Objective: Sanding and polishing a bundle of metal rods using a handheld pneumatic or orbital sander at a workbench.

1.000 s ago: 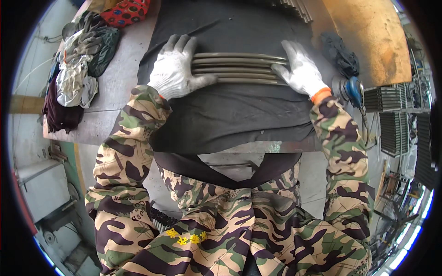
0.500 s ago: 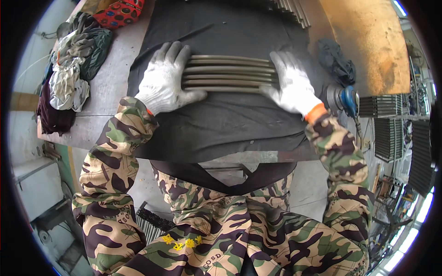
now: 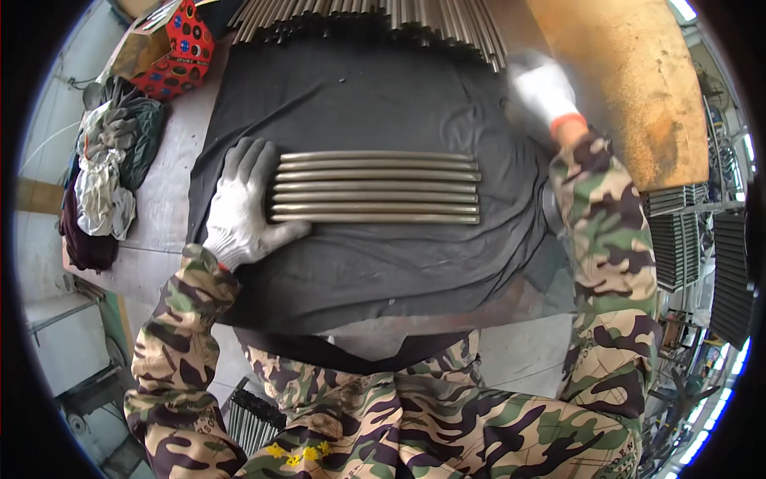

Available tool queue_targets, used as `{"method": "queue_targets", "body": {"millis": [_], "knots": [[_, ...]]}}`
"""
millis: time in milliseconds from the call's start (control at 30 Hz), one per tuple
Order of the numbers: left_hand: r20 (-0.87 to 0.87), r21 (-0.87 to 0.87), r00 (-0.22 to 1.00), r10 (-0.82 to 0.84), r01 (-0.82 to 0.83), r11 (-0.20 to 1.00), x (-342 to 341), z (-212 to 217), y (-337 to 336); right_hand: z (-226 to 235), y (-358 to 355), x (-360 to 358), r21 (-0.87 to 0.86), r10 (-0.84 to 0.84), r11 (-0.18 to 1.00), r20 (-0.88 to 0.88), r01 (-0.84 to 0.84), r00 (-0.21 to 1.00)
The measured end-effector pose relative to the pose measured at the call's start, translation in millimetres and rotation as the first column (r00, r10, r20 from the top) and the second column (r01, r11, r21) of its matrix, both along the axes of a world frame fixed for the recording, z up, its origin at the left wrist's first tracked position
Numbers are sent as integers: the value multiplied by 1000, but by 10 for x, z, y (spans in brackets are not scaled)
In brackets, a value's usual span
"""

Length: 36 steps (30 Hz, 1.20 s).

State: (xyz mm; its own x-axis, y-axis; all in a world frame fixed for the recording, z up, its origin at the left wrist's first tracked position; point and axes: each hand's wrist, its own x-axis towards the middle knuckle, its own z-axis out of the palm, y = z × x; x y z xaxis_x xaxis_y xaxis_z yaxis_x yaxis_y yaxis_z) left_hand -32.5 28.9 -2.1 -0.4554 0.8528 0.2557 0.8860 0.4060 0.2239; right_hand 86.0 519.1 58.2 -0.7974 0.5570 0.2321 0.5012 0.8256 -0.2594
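Metal rods, 1 row, ctr. frame on blk. cloth; L hand spread wide at L ends; R hand, blurred, grip unclear, now gone upper R, R ends unattended.

Grey floor lies below the table, with bright strips lower right.

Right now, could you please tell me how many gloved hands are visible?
2: left hand beside the left ends of the metal rods; right hand, blurred, beyond their right ends.
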Motion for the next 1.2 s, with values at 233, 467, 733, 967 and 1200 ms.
{"method": "queue_targets", "body": {"millis": [233,467,733,967,1200], "knots": [[13,41,999,-43,42,998,-9,0,5,-768,1521,-658,146,-130,984,222,99,966],[10,58,999,-37,36,998,-19,-84,25,-756,1671,-805,270,103,862,736,-429,669],[-19,87,1000,-12,13,996,-10,-114,-19,-464,1169,-441,183,-106,970,-268,159,958],[49,253,994,102,-111,961,23,-96,-63,-405,-582,395,-1,446,885,-289,-466,847],[-105,453,978,182,-116,884,-23,-173,-24,-588,-1178,675,46,569,823,-38,-567,822]]}}
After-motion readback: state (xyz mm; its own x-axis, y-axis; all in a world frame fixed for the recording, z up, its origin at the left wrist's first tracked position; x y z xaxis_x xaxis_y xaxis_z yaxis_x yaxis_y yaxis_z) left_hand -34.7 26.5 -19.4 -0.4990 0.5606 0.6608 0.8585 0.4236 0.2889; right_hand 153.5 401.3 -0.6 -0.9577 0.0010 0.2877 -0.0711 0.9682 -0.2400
